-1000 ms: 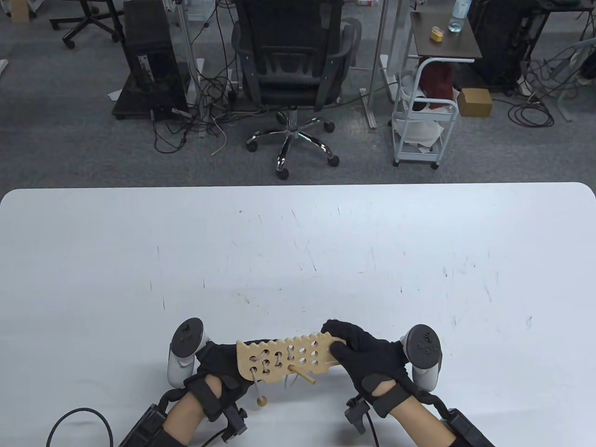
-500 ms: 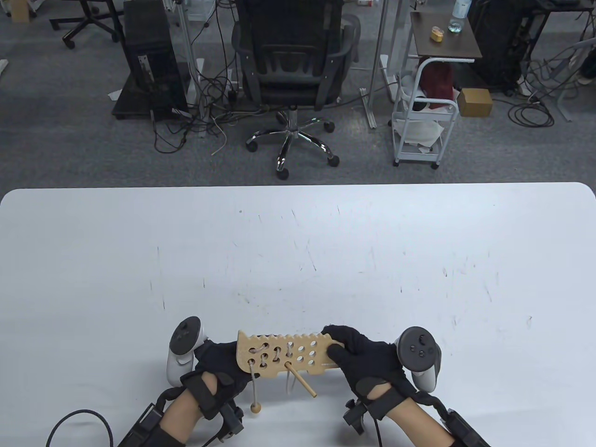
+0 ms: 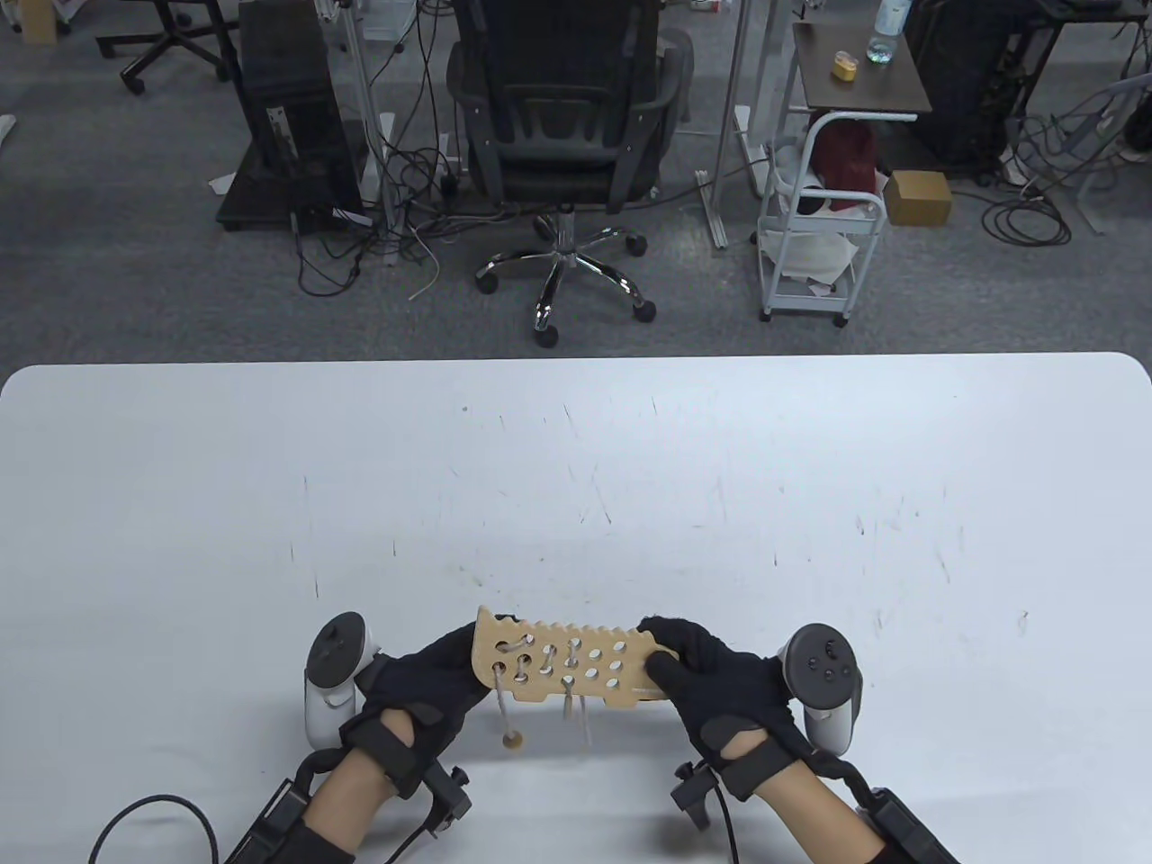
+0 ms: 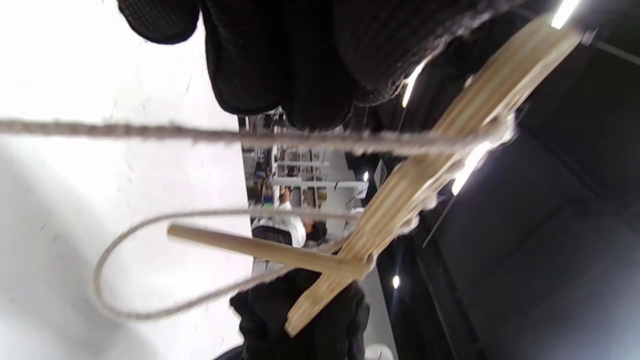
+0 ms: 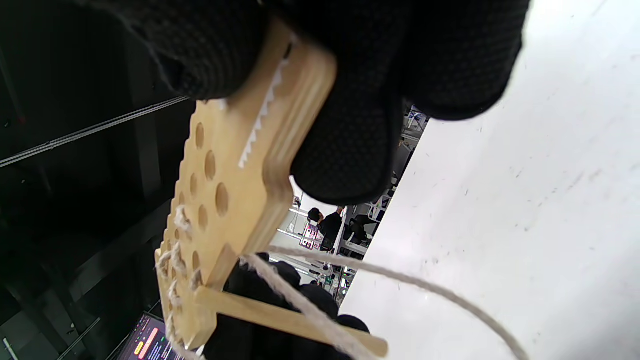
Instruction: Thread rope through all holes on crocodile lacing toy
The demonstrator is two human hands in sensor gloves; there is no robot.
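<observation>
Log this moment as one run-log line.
left hand: grips crocodile board tail end | right hand: grips head end | board: off table | wooden needle: poking through hole | rope: left holes laced

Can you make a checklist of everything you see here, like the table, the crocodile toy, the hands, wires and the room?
Surface: white table, scuffed with small dark marks.
Job's things: wooden crocodile held off the table; rope laced through holes at its left end, a bead dangling; wooden needle poking through a hole.
Clutter: nothing seen on the table.
Grippers: left hand grips the left end; right hand grips the right end.
Cables: black cable at the left wrist.
Surroundings: office chair, white cart, floor wires.
</observation>
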